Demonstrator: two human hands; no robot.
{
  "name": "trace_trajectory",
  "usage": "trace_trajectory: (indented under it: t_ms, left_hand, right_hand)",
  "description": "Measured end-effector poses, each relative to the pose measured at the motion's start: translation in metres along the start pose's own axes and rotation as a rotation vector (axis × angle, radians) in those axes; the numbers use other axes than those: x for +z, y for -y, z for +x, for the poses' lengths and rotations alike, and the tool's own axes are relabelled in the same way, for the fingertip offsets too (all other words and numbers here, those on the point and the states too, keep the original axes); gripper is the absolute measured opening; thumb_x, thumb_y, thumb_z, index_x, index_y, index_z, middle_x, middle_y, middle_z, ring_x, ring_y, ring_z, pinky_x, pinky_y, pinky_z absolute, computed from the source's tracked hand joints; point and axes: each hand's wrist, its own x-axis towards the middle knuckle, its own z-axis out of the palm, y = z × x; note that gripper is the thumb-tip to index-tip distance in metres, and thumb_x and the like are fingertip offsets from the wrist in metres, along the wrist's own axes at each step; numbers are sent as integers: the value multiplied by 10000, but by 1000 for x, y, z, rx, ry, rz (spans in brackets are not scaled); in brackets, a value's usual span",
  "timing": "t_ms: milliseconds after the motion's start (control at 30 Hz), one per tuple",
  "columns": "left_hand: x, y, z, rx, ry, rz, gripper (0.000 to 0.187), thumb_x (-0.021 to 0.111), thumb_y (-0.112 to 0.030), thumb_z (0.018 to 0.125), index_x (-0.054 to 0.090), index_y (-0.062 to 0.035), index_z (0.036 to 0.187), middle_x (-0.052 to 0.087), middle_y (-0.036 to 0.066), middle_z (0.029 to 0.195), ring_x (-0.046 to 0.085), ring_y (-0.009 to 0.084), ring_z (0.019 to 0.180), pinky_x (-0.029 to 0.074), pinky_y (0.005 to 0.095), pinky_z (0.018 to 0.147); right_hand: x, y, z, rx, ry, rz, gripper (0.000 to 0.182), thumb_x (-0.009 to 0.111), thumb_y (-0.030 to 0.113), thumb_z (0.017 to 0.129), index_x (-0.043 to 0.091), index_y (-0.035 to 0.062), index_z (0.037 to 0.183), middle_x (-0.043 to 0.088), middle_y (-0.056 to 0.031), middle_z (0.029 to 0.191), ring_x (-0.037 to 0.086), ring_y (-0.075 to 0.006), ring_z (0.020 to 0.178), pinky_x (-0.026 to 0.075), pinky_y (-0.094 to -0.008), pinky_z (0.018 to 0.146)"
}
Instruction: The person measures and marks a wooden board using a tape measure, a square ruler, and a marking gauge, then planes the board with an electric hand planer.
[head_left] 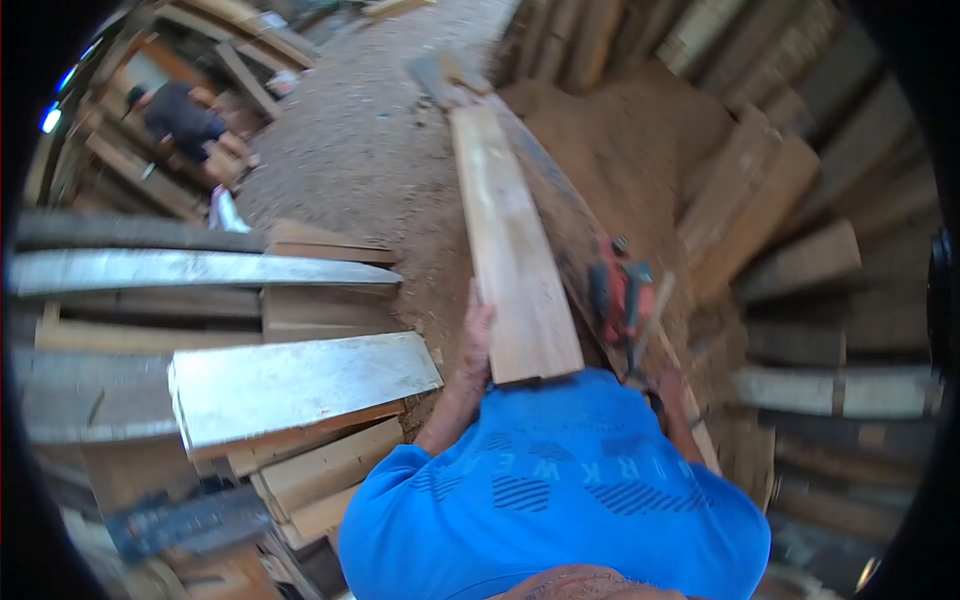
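A pale wooden plank [515, 240] lies lengthwise in front of me, its near end close to my blue shirt. My left hand [479, 330] holds the plank's left edge near that end, fingers partly hidden. Right of the plank, a red and black power tool [622, 292], which looks like an electric planer, rests on a long dusty timber bench [560, 205]. My right hand [670, 388] is low beside the bench, just on the near side of the tool and apart from its body. Blur hides its fingers.
Stacked boards [305, 385] stand close on my left. More timber [750, 205] leans and lies along the right. Sawdust [640, 130] is heaped beyond the bench. At the far left a person [185, 115] in dark clothing bends near wood. Dirt ground [345, 150] runs between.
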Motion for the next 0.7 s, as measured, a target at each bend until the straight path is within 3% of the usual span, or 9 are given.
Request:
trace_trajectory:
  t_ms: [67,133,200,400,533,600,667,700]
  left_hand:
    - [0,-7,-4,-65,4,11,639,402,-184,1050,122,-61,1610,287,158,1614,378,245,1418,307,359,1182]
    - [-1,-10,-4,-110,13,-15,606,406,-243,1045,202,-72,1589,374,152,1549,434,271,1373,353,395,1157]
    - [-14,-8,-1,-160,33,-48,596,403,-285,1045,232,-97,1583,422,151,1509,473,296,1343,394,430,1130]
    - [-18,-15,-6,-252,18,3,584,377,-326,1059,226,-106,1579,427,157,1501,483,310,1333,412,446,1119]
    - [-9,-19,-8,-388,-8,-48,564,377,-385,1063,307,-86,1536,469,172,1468,518,322,1302,443,452,1097]
    - [-6,-19,-10,-471,-74,-169,566,382,-399,1060,330,-84,1528,487,176,1454,522,322,1301,446,451,1095]
    - [-30,-2,-6,-433,-71,-159,595,398,-426,1054,342,-65,1523,499,178,1445,511,320,1312,428,451,1113]
    - [-38,9,-5,-367,-68,-121,608,406,-418,1052,324,-52,1530,486,177,1456,498,311,1326,413,441,1125]
  right_hand:
    - [17,-26,-3,-37,98,-228,819,678,383,863,334,36,1520,295,-228,1592,310,-422,1447,260,-510,1196]
    - [1,-9,-33,315,-156,141,835,708,421,847,365,64,1520,336,-264,1558,321,-440,1436,303,-525,1168]
    - [-37,5,-55,410,-65,229,906,701,448,825,306,88,1557,314,-291,1558,236,-472,1459,170,-616,1194]
    - [-14,-40,-80,712,-118,127,1030,749,505,770,259,91,1576,274,-365,1531,183,-572,1431,149,-701,1147]
    - [52,-97,-81,569,-94,97,928,699,533,817,341,71,1537,327,-315,1538,269,-524,1426,160,-610,1192]
    - [101,-128,-78,272,-123,139,913,684,554,824,385,25,1506,333,-320,1537,269,-511,1432,163,-620,1188]
    - [55,-92,-93,377,90,171,895,676,558,833,427,-29,1461,322,-296,1556,276,-473,1447,179,-601,1193]
    - [61,-90,-92,377,-13,166,930,701,553,817,412,-60,1455,332,-276,1558,280,-482,1442,200,-567,1200]
